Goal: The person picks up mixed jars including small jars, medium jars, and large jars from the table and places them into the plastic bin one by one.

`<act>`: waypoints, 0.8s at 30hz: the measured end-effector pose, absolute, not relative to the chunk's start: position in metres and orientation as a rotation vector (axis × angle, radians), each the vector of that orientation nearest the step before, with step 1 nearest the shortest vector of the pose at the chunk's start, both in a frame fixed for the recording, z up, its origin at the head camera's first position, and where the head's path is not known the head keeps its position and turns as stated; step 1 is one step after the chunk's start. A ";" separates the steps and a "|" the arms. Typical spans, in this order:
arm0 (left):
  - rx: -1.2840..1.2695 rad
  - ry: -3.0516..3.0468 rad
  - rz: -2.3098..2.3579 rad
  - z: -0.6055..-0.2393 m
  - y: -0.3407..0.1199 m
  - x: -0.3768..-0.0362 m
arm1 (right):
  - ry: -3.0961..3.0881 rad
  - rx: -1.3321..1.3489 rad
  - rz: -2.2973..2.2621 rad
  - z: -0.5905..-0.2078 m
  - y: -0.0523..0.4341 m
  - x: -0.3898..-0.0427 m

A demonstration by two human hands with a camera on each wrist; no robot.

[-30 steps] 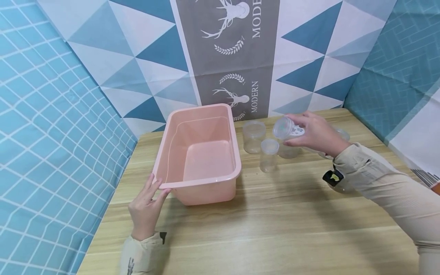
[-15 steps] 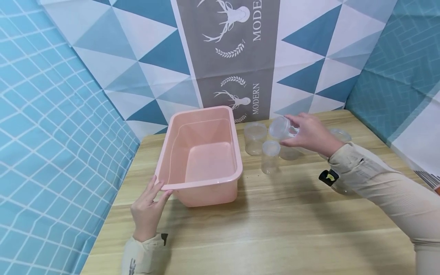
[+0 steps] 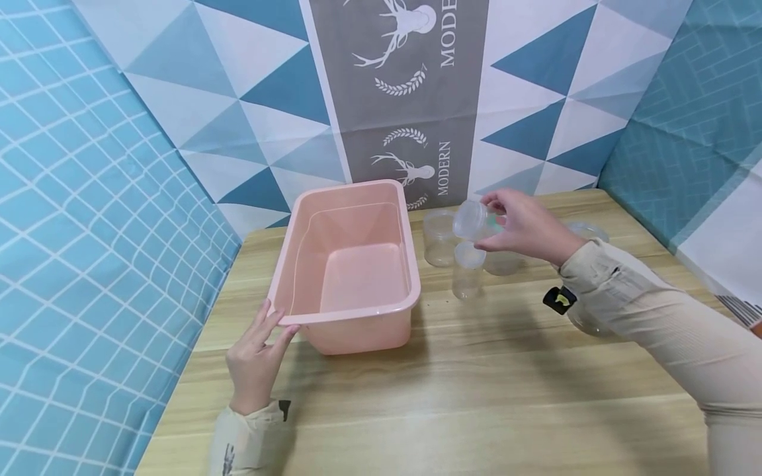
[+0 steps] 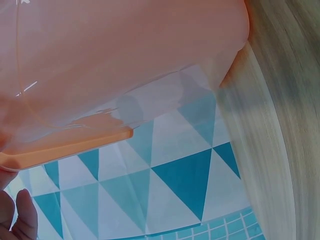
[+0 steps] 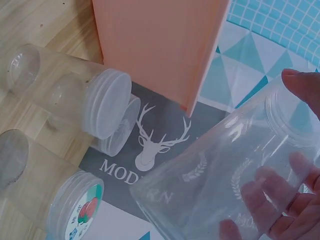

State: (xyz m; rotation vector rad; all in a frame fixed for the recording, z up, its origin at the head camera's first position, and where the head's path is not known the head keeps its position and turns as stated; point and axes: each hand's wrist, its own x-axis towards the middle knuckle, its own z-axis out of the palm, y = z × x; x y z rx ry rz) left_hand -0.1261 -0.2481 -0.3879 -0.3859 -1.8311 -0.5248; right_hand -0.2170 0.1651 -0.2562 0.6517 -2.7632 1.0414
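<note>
In the head view, my left hand (image 3: 256,363) grips the rim of a pink plastic basin (image 3: 345,320) at its near left corner. Over the table, to the right of the basin, my right hand (image 3: 526,228) holds a clear plastic jar (image 3: 470,220), tilted with its pale lid end toward the basin. The right wrist view shows my fingers (image 5: 270,190) wrapped round this see-through jar (image 5: 200,190). Below it stand a small lidded jar (image 3: 467,274) and a wider lidded jar (image 3: 439,244). Another jar (image 5: 75,205), partly hidden under my right hand in the head view, bears a strawberry label.
More clear jars stand at the right, among them a jar (image 3: 586,231) behind my right forearm and a jar (image 3: 586,324) partly under it. The wooden table (image 3: 417,410) meets patterned wall sheets (image 3: 411,119) at the back and left.
My right hand has moved a little to the left with the jar, bringing it closer to the basin. My left hand keeps its hold on the rim.
</note>
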 end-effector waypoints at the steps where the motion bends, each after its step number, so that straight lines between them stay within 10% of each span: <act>1: -0.385 -1.831 -0.525 -0.388 -0.248 -0.126 | -2.757 0.658 1.032 -0.256 0.164 -0.217; 24: -0.383 -1.821 -0.554 -0.386 -0.247 -0.128 | -2.726 0.785 0.825 -0.254 0.133 -0.227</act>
